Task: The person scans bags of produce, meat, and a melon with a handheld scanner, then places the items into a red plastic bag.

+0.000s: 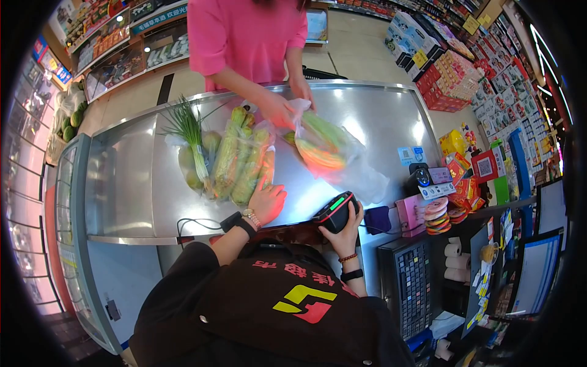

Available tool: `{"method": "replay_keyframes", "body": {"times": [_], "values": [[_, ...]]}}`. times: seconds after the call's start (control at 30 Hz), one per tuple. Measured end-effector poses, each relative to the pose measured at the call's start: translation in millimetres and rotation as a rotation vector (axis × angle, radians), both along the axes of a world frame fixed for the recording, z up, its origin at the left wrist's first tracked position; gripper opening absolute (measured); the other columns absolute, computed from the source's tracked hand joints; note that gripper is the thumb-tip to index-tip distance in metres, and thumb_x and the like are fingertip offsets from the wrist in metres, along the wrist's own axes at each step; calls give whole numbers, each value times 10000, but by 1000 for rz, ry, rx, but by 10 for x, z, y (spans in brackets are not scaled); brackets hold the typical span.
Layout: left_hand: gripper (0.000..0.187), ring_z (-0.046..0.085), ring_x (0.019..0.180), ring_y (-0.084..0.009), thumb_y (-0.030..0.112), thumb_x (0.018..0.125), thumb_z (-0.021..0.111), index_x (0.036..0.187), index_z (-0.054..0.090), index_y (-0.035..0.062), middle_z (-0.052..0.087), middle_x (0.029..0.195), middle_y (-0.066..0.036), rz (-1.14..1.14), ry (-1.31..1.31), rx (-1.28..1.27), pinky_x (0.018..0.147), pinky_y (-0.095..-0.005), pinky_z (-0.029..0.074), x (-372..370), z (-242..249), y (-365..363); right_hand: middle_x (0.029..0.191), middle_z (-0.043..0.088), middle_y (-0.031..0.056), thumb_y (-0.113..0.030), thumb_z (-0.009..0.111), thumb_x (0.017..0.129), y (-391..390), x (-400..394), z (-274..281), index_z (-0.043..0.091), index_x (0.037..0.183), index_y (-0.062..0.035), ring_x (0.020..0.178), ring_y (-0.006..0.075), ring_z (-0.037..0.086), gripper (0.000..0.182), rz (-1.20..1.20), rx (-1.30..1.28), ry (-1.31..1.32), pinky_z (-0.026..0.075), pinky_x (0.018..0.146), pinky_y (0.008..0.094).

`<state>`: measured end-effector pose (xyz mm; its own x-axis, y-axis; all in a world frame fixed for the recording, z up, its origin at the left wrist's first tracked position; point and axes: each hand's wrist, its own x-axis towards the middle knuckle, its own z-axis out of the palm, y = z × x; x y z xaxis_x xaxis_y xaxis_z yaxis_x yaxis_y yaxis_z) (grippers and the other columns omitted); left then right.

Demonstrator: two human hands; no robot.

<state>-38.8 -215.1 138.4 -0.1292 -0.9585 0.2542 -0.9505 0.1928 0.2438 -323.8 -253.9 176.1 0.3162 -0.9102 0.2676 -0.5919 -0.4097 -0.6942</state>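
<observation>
My left hand (266,203) lies with its fingers spread at the lower end of the bagged green vegetables (247,174) on the metal counter (128,183). My right hand (345,225) is wrapped round a black handheld scanner (336,211) with a red rim and a green light, near the counter's front edge. Left of the bagged vegetables lies a bunch of green onions (197,147), next to more bagged produce. Across the counter, a person in pink (244,43) has both hands at a clear plastic bag (321,144) of green and orange produce, partly blurred.
A keyboard (414,287) and monitors (538,269) stand at the right. Rolls of coloured tape (436,215), a payment device (420,177) and a QR sign (485,167) line the counter's right end. Shelves and stacked boxes (449,76) are behind.
</observation>
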Motion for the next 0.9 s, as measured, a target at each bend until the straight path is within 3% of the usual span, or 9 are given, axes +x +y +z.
{"method": "replay_keyframes", "body": {"times": [0.33, 0.43, 0.53, 0.63, 0.7, 0.9], "values": [[159, 622, 1017, -228, 182, 835, 651, 981, 670, 122, 648, 1093, -35, -21, 17, 65, 1123, -563, 287, -2, 66, 13, 1542, 199, 236, -337, 925, 569, 2, 7, 1, 272, 1507, -140, 1376, 457, 330, 1160, -3, 7, -6, 373, 1099, 502], [175, 610, 1049, -244, 169, 830, 651, 994, 676, 111, 644, 1114, -51, -162, 116, -61, 1096, -548, 331, -73, 113, 57, 1542, 200, 236, -336, 926, 569, -6, -1, -31, 274, 1508, -141, 1380, 455, 328, 1159, 3, 1, -20, 370, 1105, 503], [174, 606, 1070, -269, 170, 821, 641, 975, 676, 99, 649, 1101, -81, -347, 229, 26, 1084, -523, 368, -291, 122, 154, 1542, 203, 237, -336, 926, 571, -9, 4, -47, 278, 1507, -140, 1383, 453, 326, 1155, -3, -11, -24, 366, 1110, 501], [240, 563, 1173, -290, 180, 821, 665, 1043, 677, 91, 606, 1229, -116, -460, 383, 257, 1090, -506, 368, -359, -34, 218, 1529, 205, 256, -343, 932, 575, -25, 37, -34, 290, 1492, -137, 1373, 476, 322, 1138, -5, 3, -31, 361, 1105, 521], [282, 505, 1262, -297, 199, 812, 679, 1076, 678, 100, 558, 1318, -130, -473, 306, 232, 1115, -512, 341, -327, -234, 210, 1532, 205, 253, -338, 930, 576, -33, 43, -15, 296, 1490, -132, 1374, 472, 323, 1132, -8, 8, -22, 359, 1109, 517], [380, 327, 1439, -282, 224, 799, 695, 1165, 674, 124, 395, 1508, -133, -449, 265, 335, 1174, -519, 256, -327, -160, 277, 1538, 206, 240, -325, 927, 579, -20, 70, 39, 306, 1489, -124, 1377, 462, 325, 1120, -20, 16, -20, 355, 1113, 507]]}}
